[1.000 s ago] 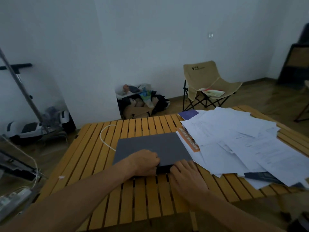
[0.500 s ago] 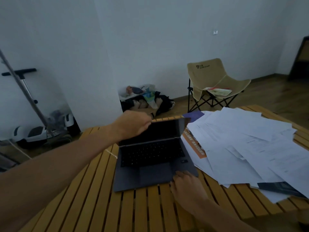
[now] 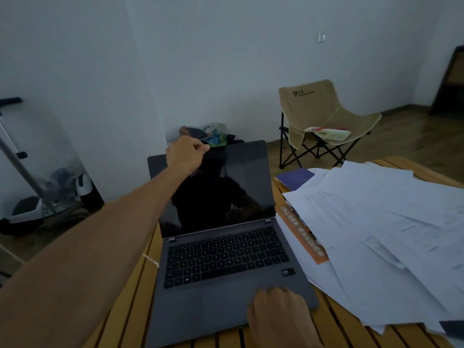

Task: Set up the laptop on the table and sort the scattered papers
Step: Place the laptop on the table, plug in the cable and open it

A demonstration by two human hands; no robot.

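Observation:
A grey laptop [image 3: 221, 259] stands open on the slatted wooden table [image 3: 334, 330], its screen dark and tilted back. My left hand [image 3: 184, 155] grips the top edge of the lid near its left corner. Resting on the front right of the palm rest is my right hand [image 3: 278, 315], fingers lying flat on it. Right of the laptop a loose heap of white papers [image 3: 381, 237] covers the table, with an orange-edged booklet [image 3: 302, 236] and a dark blue notebook [image 3: 295, 178] poking out from under it.
A beige folding chair [image 3: 324, 119] with a leaflet on its seat stands behind the table. Bags lie against the wall [image 3: 213, 134] behind the lid. A scooter [image 3: 32, 187] leans at the left. A white cable [image 3: 150, 259] runs beside the laptop.
The closed laptop has been opened: my left hand lifted the lid from flat to upright and tilted back, while my right hand stayed on the front edge.

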